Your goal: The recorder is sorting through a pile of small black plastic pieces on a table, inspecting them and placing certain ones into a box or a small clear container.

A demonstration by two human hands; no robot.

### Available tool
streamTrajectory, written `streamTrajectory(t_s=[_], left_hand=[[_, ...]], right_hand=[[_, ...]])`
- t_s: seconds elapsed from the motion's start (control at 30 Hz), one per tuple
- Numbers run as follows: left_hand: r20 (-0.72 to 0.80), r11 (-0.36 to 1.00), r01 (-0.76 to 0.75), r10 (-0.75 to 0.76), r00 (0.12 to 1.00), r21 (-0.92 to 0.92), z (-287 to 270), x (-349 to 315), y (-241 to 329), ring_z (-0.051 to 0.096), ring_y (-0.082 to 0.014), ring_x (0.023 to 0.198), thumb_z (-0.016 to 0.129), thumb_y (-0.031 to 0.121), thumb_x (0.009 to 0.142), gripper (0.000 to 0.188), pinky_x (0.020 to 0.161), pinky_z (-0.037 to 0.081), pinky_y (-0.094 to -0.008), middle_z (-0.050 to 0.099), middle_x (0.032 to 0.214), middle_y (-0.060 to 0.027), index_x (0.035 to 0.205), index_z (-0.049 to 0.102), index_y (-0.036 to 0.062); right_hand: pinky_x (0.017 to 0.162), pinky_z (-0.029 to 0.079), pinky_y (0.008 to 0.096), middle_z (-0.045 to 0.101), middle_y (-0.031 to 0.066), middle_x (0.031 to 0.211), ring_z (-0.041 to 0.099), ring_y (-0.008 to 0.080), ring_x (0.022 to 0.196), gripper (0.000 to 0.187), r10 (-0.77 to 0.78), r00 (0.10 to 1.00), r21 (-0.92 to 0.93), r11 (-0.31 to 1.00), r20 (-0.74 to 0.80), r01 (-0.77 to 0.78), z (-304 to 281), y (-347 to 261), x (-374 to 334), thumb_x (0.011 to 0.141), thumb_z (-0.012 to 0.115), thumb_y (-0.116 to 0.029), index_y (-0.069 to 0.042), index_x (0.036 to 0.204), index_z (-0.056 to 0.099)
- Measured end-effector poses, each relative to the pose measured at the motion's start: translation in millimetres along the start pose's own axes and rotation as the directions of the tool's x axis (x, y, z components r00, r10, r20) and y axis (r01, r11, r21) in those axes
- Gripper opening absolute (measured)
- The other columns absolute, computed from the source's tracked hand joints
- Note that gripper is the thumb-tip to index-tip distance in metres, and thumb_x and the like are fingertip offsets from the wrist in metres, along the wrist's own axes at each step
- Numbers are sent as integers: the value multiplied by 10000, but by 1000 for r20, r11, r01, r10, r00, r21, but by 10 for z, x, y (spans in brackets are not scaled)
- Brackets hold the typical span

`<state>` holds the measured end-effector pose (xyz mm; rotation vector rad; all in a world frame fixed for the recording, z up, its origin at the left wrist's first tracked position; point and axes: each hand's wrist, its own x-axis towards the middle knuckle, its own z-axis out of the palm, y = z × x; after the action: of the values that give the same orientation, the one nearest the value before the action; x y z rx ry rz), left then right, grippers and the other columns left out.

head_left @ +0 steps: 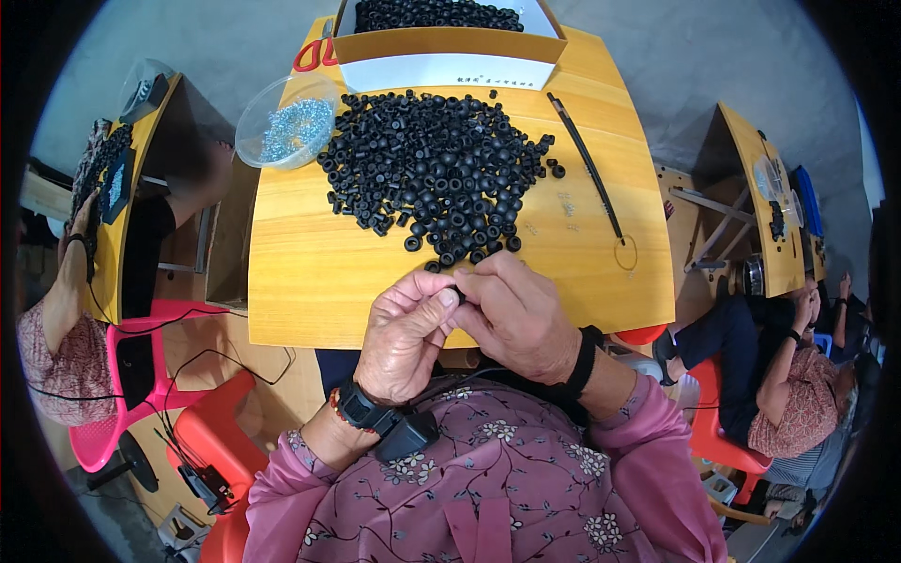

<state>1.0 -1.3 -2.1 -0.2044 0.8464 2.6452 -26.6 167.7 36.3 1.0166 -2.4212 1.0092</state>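
Observation:
Just past the table's near edge, my left hand pinches a small black cap-like piece between thumb and fingers. Close against it, my right hand has its fingers pressed together at the same piece; what they grip is too small to make out. Beyond both hands spreads a large pile of black round pieces, some with a hollow end showing. A round clear tub of small bluish, shiny bits stands at the pile's left.
An open box of more black pieces stands at the table's far side, beside red-handled scissors. A black rod with a wire loop lies right, near small clear bits. Other people sit at tables on both sides.

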Motion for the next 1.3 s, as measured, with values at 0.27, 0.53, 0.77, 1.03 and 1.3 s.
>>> streamTrajectory(t_s=[0.27,0.53,0.77,1.03,1.3], left_hand=[[44,1000,6,-7,999,23,27,-12,57,647,-132,867,585,21,966,118,785,545,-286,680,999,-70,1071,635,-2],[0,995,6,-6,1000,99,21,28,69,630,-106,769,590,9,956,61,696,533,-234,664,931,-53,1004,626,6],[-41,984,-89,97,994,154,118,10,26,599,-97,757,578,-20,934,46,705,500,-230,648,892,-45,927,604,17],[-63,965,-106,125,990,242,84,-13,19,623,-85,770,593,-21,933,61,724,510,-220,680,878,-60,983,628,-20],[-6,943,-134,142,990,304,107,-22,61,617,-83,713,611,69,964,90,656,508,-220,671,853,-36,1014,625,-4]], right_hand=[[601,496,341,567,117,918,602,245,732,296,-114,990,-23,993,79,116,-159,35,84,760,744,-95,16,1004,617],[601,501,334,558,89,900,605,240,712,297,-96,987,-22,995,132,100,-159,43,89,761,769,-130,-16,994,625],[581,499,335,547,77,868,600,233,694,325,26,998,83,996,50,-31,-67,15,89,778,762,-151,-26,1040,615],[548,482,346,535,88,827,612,242,672,353,-13,952,-133,989,306,56,-246,-50,194,767,780,-135,-12,1049,607],[532,472,363,509,92,802,581,262,626,324,13,975,-41,999,221,-4,-217,-4,156,778,758,-143,-15,1008,569]])
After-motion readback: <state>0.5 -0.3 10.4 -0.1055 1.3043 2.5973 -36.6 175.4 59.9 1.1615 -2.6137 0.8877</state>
